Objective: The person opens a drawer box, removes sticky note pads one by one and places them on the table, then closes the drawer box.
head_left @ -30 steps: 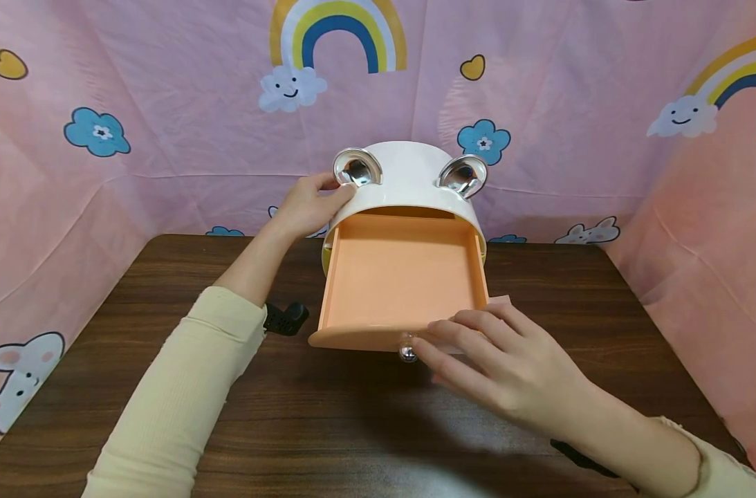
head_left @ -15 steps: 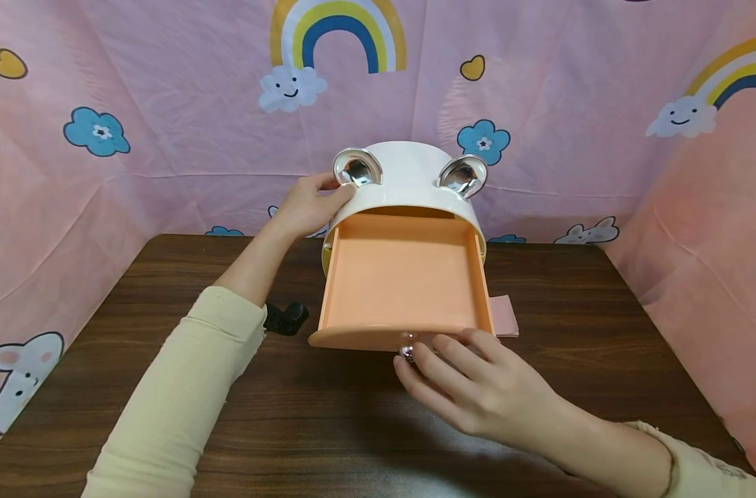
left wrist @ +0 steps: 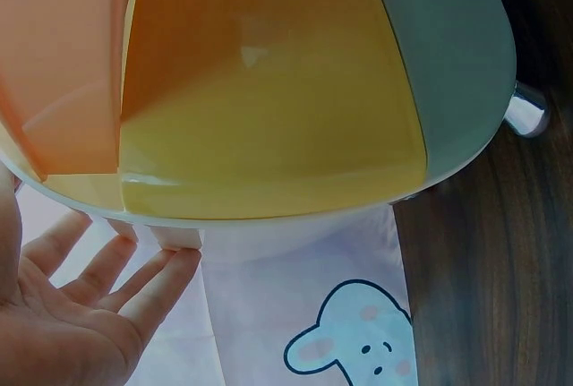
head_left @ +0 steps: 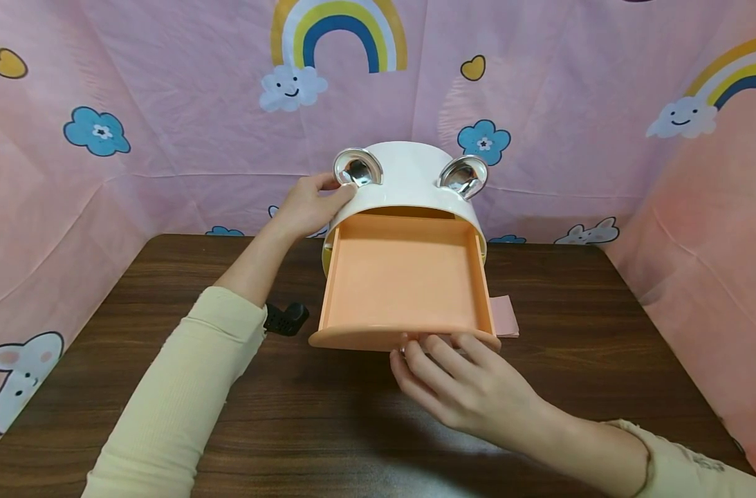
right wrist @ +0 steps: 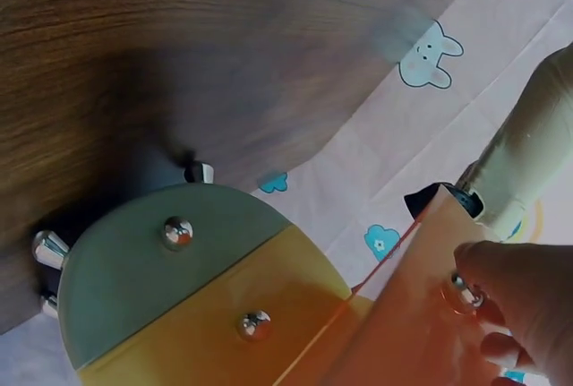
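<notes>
A small white cabinet (head_left: 409, 166) with two silvery ears (head_left: 463, 176) stands at the back of the table. Its top orange drawer (head_left: 409, 277) is pulled far out, and nothing lies in it. My left hand (head_left: 312, 207) steadies the cabinet's left side, thumb near the ear; in the left wrist view its outstretched fingers (left wrist: 170, 283) touch the white shell. At the drawer front, my right hand (head_left: 467, 387) pinches the round silver knob (right wrist: 466, 292), mostly hidden in the head view. Below, the yellow drawer (right wrist: 300, 270) and green drawer (right wrist: 148, 278) are closed.
A folded pink paper or cloth (head_left: 504, 317) lies on the dark wooden table (head_left: 278, 422), right of the open drawer. A black device (head_left: 287, 319) sits at my left wrist. Pink printed fabric (head_left: 216, 90) hangs behind and along both sides.
My right hand has moved left and slightly down from the drawer's right front corner to the knob, uncovering the pink piece. The left hand, cabinet and drawer stay put.
</notes>
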Tool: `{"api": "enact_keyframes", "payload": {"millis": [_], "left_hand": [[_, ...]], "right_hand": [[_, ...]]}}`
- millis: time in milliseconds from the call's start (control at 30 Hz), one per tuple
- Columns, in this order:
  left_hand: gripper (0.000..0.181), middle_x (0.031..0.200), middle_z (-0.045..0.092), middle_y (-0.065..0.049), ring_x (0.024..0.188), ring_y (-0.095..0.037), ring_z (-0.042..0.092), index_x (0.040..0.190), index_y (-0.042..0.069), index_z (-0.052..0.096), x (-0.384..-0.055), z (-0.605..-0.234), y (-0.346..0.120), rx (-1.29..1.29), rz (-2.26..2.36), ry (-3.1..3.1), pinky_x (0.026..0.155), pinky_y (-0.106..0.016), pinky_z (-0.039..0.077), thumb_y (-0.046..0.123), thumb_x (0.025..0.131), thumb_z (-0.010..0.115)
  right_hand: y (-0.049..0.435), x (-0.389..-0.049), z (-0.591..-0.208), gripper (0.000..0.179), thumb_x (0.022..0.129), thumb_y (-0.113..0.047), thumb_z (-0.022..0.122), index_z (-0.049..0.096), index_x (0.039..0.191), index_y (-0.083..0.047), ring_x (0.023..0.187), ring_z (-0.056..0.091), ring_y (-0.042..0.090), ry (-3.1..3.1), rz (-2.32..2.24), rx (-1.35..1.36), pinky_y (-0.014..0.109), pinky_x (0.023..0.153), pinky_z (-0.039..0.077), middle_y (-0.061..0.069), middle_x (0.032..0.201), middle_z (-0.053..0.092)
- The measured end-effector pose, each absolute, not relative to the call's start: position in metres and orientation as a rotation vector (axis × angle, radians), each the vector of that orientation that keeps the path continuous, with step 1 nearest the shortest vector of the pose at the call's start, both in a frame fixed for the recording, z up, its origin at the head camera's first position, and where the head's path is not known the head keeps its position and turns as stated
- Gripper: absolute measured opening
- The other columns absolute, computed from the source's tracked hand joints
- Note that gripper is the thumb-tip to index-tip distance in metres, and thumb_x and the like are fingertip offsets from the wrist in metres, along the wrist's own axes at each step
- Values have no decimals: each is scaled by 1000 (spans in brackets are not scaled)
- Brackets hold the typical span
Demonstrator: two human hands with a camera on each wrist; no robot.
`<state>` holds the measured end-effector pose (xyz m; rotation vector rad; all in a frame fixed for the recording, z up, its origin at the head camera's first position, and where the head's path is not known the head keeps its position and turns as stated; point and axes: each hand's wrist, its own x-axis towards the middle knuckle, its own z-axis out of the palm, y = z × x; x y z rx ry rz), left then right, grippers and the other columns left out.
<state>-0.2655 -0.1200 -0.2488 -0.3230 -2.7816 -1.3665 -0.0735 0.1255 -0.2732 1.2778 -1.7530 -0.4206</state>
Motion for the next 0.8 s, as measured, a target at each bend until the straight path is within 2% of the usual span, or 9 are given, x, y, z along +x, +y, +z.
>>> {"api": "enact_keyframes", "payload": {"millis": [800], "left_hand": [[47, 132, 52, -9, 126, -25, 43, 126, 14, 56, -267, -250, -120, -307, -1380, -2787, 103, -40, 35, 43, 90, 49]], "right_hand": [[118, -81, -287, 23, 91, -4, 41, 61, 99, -8, 76, 54, 19, -1697, -376, 1183, 27, 62, 42, 8, 94, 58]]}}
